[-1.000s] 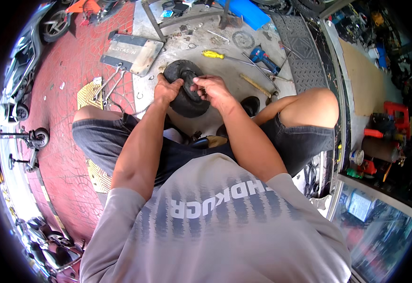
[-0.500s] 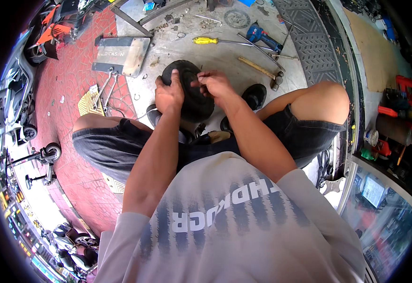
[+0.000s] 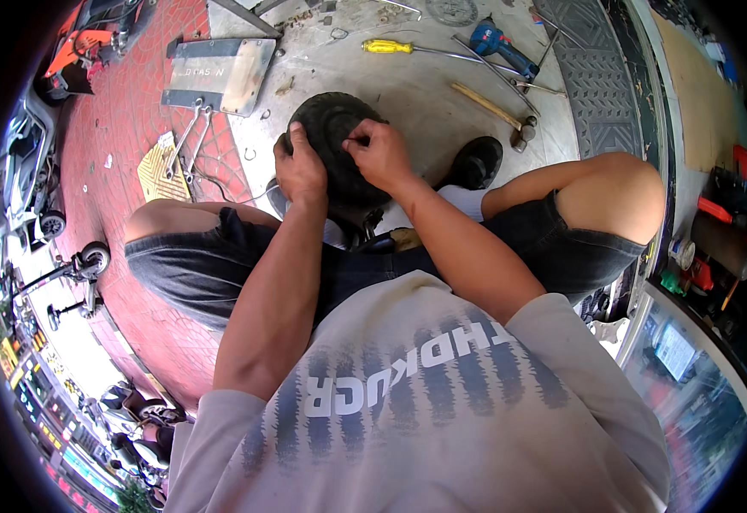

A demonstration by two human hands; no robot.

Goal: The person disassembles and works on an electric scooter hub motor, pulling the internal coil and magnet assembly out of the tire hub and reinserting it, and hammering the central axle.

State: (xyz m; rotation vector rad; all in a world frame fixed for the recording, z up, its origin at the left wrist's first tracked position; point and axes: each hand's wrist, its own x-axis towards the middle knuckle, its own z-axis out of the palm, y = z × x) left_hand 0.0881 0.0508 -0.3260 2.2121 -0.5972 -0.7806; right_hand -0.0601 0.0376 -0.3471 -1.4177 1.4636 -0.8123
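A small black tyre is held up between my legs, just above the concrete. My left hand grips its left edge, thumb on the face and the other fingers around behind. My right hand is closed in a pinch against the face near the middle of the tyre; whatever lies between the fingertips is hidden. A dark metal part shows below the tyre, close to my lap.
Beyond the tyre lie a yellow-handled screwdriver, a blue power drill and a hammer. Two spanners rest left, beside a flat metal plate. My shoe is right of the tyre. A glass case stands far right.
My right hand has moved in toward the middle of the tyre and now presses its pinched fingers there. The tyre's face has tilted a little. The whole view has shifted slightly.
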